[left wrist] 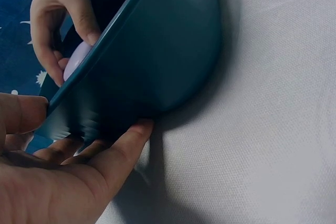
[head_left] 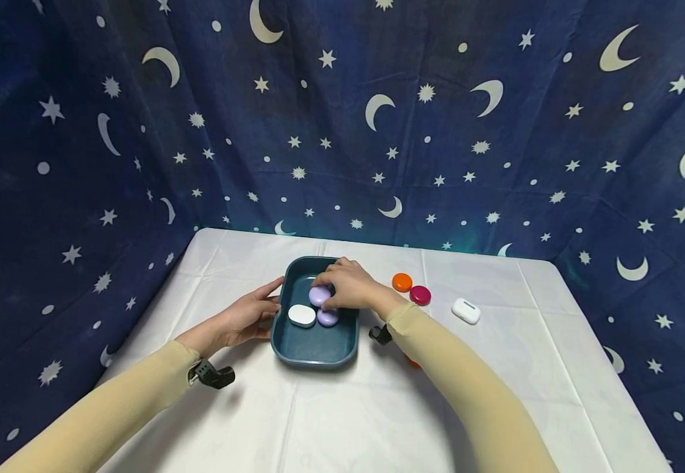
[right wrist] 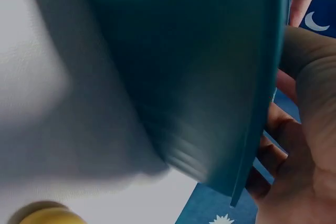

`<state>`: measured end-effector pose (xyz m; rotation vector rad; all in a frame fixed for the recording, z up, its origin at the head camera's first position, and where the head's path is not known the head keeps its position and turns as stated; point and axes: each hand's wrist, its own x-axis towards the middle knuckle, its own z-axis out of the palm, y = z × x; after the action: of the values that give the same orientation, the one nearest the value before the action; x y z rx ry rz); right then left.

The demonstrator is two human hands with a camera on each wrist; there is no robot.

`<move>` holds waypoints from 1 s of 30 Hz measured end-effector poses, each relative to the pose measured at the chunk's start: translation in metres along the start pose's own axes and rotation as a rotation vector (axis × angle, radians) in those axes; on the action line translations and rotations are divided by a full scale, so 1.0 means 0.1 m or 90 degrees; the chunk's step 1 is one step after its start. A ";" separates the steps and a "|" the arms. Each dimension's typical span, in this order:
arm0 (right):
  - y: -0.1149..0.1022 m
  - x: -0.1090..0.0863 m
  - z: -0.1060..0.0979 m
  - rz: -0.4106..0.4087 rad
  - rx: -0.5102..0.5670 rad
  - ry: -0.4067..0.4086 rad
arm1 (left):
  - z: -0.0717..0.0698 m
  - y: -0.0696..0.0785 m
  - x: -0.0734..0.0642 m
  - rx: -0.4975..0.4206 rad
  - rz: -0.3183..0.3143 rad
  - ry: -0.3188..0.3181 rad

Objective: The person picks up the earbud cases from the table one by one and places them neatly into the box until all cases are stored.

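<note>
R hand (head_left: 351, 287) is down in the bin (head_left: 312, 346), thumb & fingers pinching the far purple disc (head_left: 320, 295); L hand (head_left: 247, 315) is at the bin's outer L wall, fingers mostly straight & touching, not curled round anything.

Main risk, I'd say: disc looks smooth & rounded, so an off-centre pinch could let it slip & knock the near purple disc (head_left: 328, 318) or white pc (head_left: 302, 316) just beside it. Too hard a push w/ L hand could also slide the bin over the bench (head_left: 330, 420). R sleeve (head_left: 454, 368) passes over an orange pc (head_left: 413, 362), so a low pullback might catch it.

Held disc: pale lilac, round, slight sheen, no marks visible. Can't quite tell if it's touching the near one, as R thumb partly blocks the view.
</note>
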<state>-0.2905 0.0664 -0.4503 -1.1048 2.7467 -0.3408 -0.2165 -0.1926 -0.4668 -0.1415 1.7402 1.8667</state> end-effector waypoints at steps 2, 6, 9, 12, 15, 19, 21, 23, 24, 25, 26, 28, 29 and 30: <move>-0.02 0.02 0.00 0.006 -0.003 -0.002 | 0.00 0.00 0.00 0.001 0.001 -0.001; -0.05 0.05 0.02 0.018 -0.009 -0.008 | -0.01 0.00 0.00 0.001 0.002 -0.004; -0.05 0.07 0.03 0.020 -0.009 -0.013 | -0.01 0.00 -0.01 0.003 0.003 -0.006; -0.05 0.07 0.04 0.016 -0.001 -0.017 | -0.01 0.01 -0.01 0.006 0.004 -0.008; -0.01 0.05 0.02 0.005 0.037 -0.005 | -0.01 0.01 -0.02 0.008 0.002 -0.005; 0.07 -0.06 -0.08 0.000 0.094 0.040 | 0.01 0.01 -0.02 0.008 0.002 -0.004; 0.12 -0.14 -0.16 0.000 0.108 0.063 | 0.01 0.01 -0.02 0.006 0.002 -0.005; 0.17 -0.24 -0.25 0.006 0.119 0.079 | 0.01 0.01 -0.02 0.008 0.004 -0.007; 0.19 -0.29 -0.30 0.009 0.127 0.085 | 0.01 0.01 -0.02 0.008 0.004 -0.007; 0.22 -0.34 -0.33 0.012 0.133 0.091 | 0.01 0.01 -0.02 0.008 0.003 -0.006; 0.24 -0.40 -0.37 0.016 0.140 0.096 | 0.01 0.01 -0.02 0.008 0.005 -0.006; 0.30 -0.51 -0.42 0.029 0.156 0.104 | 0.01 0.01 -0.02 0.012 0.006 -0.006; 0.33 -0.56 -0.44 0.038 0.167 0.106 | 0.02 0.00 -0.02 0.014 0.006 -0.007; 0.36 -0.62 -0.46 0.045 0.170 0.109 | 0.02 0.00 -0.03 0.018 0.006 -0.006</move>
<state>-0.2808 0.1415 -0.4121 -0.9478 2.7672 -0.8001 -0.2140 -0.1919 -0.4652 -0.1130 1.7634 1.8454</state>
